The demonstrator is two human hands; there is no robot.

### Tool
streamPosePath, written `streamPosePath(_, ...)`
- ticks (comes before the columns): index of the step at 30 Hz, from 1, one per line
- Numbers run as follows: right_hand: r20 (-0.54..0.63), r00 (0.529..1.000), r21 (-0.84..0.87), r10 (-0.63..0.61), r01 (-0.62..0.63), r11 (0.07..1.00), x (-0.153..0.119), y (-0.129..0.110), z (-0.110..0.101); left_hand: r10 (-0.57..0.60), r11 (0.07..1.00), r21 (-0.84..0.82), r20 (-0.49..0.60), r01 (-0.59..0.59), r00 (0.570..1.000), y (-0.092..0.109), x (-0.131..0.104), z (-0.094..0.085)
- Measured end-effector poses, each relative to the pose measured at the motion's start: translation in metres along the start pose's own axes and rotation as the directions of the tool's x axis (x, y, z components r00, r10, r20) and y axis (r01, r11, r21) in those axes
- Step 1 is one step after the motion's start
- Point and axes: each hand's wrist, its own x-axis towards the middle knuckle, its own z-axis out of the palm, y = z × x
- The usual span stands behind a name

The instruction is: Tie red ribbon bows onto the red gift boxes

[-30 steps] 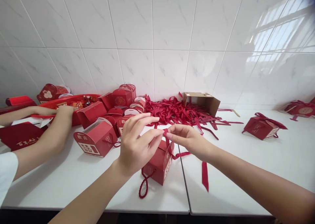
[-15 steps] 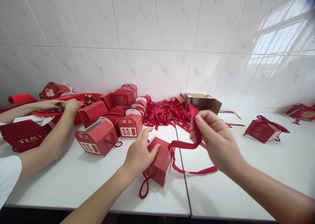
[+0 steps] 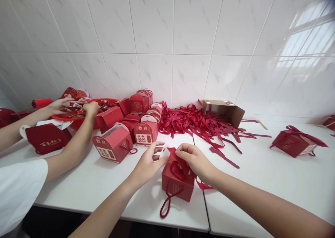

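Observation:
A red gift box (image 3: 176, 186) with a twisted cord handle stands near the table's front edge, its white flap raised at the back left. My left hand (image 3: 149, 161) is at that flap, thumb and fingers closed around it. A dark red ribbon (image 3: 180, 170) loops over the top of the box, and its tail lies on the table at the right. My right hand (image 3: 195, 159) pinches the ribbon close to the flap.
Red boxes (image 3: 112, 147) crowd the left, beside a pile of ribbons (image 3: 188, 119) and an open cardboard box (image 3: 225, 110). A bow-tied box (image 3: 295, 142) stands right. Another person's hands (image 3: 91, 107) work over a red basin (image 3: 75, 121).
My right hand has brought the ribbon down onto the box, and my left hand has moved to the white flap. The box is turned. The view has shifted left.

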Motion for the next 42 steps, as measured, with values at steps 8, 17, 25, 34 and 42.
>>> streamPosePath(8,-0.023,0.992,-0.165,0.122,-0.124,0.978,0.003,-0.013,0.006,-0.004,0.998,-0.058,0.033,0.006,0.999,0.0,-0.008,0.002)
streamPosePath(17,0.053,0.983,-0.245,0.175,-0.157,0.957,0.009,-0.017,0.003,-0.031,0.991,-0.128,0.056,0.038,0.998,0.002,-0.002,0.004)
streamPosePath(25,-0.061,0.989,-0.075,-0.134,0.129,0.989,0.0,-0.023,-0.013,0.063,0.969,0.232,0.091,-0.082,0.994,-0.022,0.01,-0.012)
streamPosePath(34,-0.151,0.988,-0.396,-0.04,-0.023,0.918,-0.032,-0.001,-0.068,0.108,0.778,0.628,-0.083,-0.032,0.991,-0.041,0.013,-0.037)
streamPosePath(42,0.05,0.984,-0.379,0.169,-0.138,0.915,-0.035,0.027,-0.054,0.078,0.995,-0.066,0.137,-0.069,0.988,-0.025,0.012,0.022)
